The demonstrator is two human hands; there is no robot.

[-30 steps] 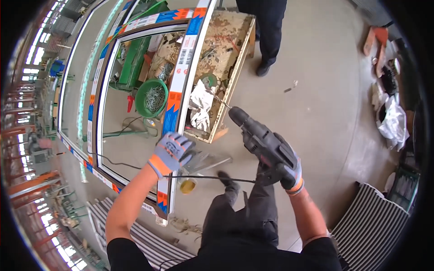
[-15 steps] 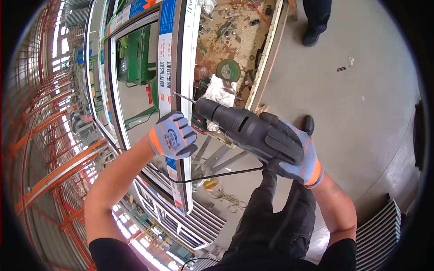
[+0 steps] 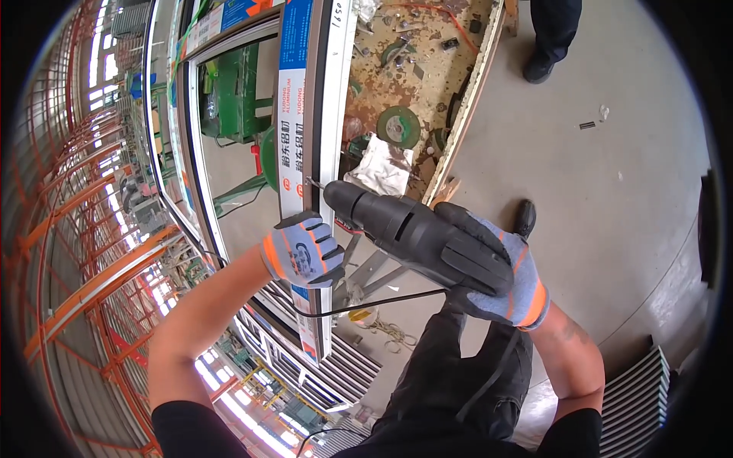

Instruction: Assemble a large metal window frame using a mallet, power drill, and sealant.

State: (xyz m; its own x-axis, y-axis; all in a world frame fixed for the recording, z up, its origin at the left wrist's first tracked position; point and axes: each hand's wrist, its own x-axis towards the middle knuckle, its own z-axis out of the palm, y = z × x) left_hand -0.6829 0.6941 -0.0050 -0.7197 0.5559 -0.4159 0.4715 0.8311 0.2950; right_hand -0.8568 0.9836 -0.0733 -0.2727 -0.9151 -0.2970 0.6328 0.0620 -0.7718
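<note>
A dark power drill (image 3: 412, 233) lies across the middle, its body gripped from behind by my gloved right hand (image 3: 515, 267). Its thin bit (image 3: 315, 184) points left, and the tip overlaps the dark edge of a long aluminium frame (image 3: 334, 91). Whether the tip touches or enters the metal I cannot tell. My gloved left hand (image 3: 305, 253) is closed over the same frame, just nearer to me than the bit; its fingertips curl over the right edge. A black cord (image 3: 374, 305) runs left from the drill across the frame.
Right of the frame stands a worn workbench (image 3: 431, 76) bearing a green grinding disc (image 3: 398, 127), a white cloth (image 3: 384, 166) and small scraps. Another person's leg (image 3: 556, 30) is at the far right. Stacked ridged profiles (image 3: 637, 404) lie at lower right. Green machinery (image 3: 233, 99) shows through the frame.
The drill has shifted nearer along the frame and closer to it, so less of the bit shows. My left hand has moved slightly nearer too. The whole view has shifted a little.
</note>
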